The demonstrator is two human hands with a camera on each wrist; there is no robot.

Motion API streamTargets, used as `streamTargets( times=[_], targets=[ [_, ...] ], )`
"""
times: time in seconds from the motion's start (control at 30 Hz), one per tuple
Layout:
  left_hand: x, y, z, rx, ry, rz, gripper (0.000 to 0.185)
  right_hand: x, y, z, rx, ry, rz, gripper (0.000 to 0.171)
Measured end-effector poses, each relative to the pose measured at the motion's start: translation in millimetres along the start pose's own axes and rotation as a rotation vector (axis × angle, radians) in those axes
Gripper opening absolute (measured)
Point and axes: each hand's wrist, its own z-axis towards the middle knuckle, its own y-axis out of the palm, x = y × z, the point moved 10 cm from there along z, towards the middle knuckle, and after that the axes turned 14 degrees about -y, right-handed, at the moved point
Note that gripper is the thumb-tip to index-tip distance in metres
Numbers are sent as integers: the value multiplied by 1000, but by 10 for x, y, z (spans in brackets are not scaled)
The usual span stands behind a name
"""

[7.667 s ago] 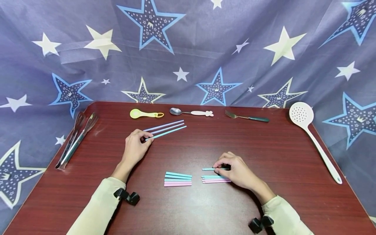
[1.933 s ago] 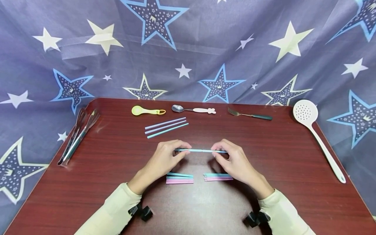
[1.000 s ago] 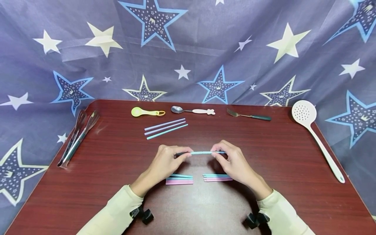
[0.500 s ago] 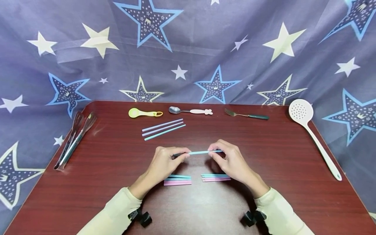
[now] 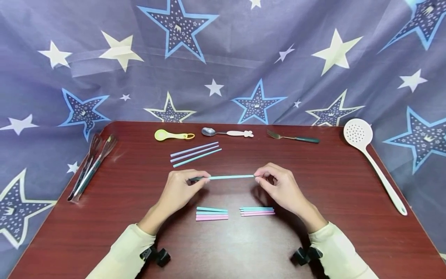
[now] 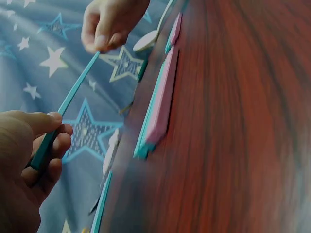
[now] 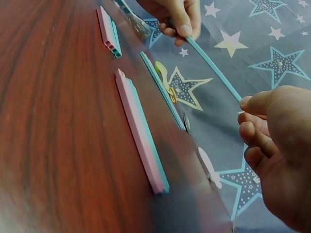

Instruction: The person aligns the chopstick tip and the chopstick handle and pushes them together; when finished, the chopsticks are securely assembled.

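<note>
Tabletop [image 5: 341, 186] of dark red wood carries everything you have laid out, and its arrangement looks deliberate: utensils sit along the far edge and sides, leaving the middle for your hands. A white slotted skimmer [image 5: 369, 155] lies along the right side, tongs [image 5: 88, 166] along the left, and a yellow-green spoon [image 5: 172, 135], a metal spoon [image 5: 226, 133] and a fork [image 5: 292, 138] line the back.

Three long straws [image 5: 195, 154] rest side by side just behind your hands, apparently as stock within reach. Nearer you, two small stacks of short pink and teal pieces, the left stack [image 5: 211, 213] and the right stack [image 5: 257, 211], lie neatly squared.

Your left hand [image 5: 177, 192] and right hand [image 5: 282, 190] hold one teal straw [image 5: 231, 177] level above the table, between the long straws and the stacks. Each hand pinches an end between thumb and fingertips, the left hand's other fingers curled around the straw's darker end, so the straw spans the gap between them, stretched straight and touching nothing else.
</note>
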Motion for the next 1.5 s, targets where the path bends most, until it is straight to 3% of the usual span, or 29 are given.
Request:
streamTargets(
  times=[0.3, 0.6, 0.73, 1.07, 1.5],
  targets=[
    [-356, -225, 104, 102, -79, 32, 9, 94, 34, -170, -63, 21, 15, 15],
    [-699, -272, 199, 191, -157, 84, 8, 81, 333, -357, -247, 47, 120, 11],
    [-830, -262, 236, 217, -188, 104, 8, 62, 405, -406, -312, 39, 113, 12],
    [-1014, -146, 286, 175, -252, 124, 8, 56, 444, -449, -379, 18, 85, 13],
    [-1053, -99, 332, 137, -282, 204, 11, 45, 438, -436, -379, 3, 72, 12]
  ],
)
